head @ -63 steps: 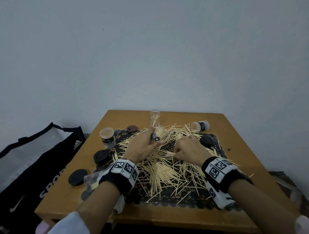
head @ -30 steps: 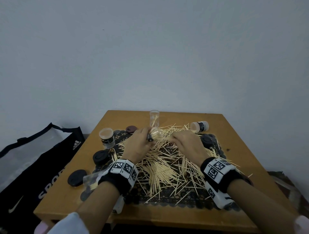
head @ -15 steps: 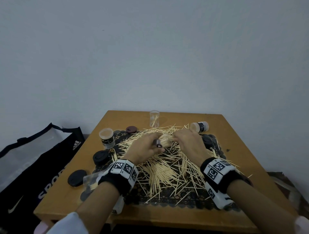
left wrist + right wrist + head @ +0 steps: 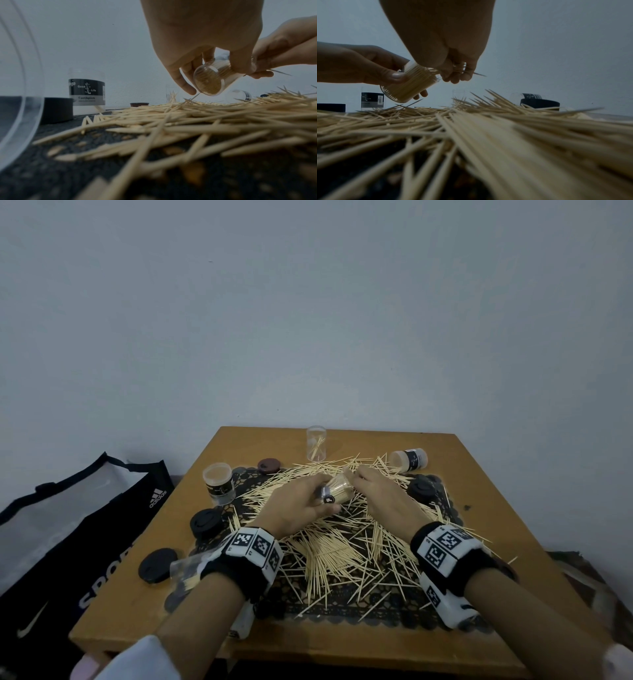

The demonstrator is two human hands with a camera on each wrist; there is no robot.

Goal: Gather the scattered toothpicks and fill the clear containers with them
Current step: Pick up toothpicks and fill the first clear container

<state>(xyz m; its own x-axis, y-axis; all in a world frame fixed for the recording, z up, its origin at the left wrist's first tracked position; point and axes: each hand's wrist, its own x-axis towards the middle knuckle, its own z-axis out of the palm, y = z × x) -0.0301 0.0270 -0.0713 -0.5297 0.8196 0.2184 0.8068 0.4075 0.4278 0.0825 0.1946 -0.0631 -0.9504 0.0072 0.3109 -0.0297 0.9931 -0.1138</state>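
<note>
1. At far left on my head view, a labelled container stands upright on the wooden table, black lids beside it.
2. My left hand grips a clear container packed with toothpicks, tilted above the pile.
3. My right hand pinches a small bunch of toothpicks at that container's mouth.
4. Scattered toothpicks cover the dark lace mat beneath both hands.
5. At right, another labelled container lies on its side.
</note>
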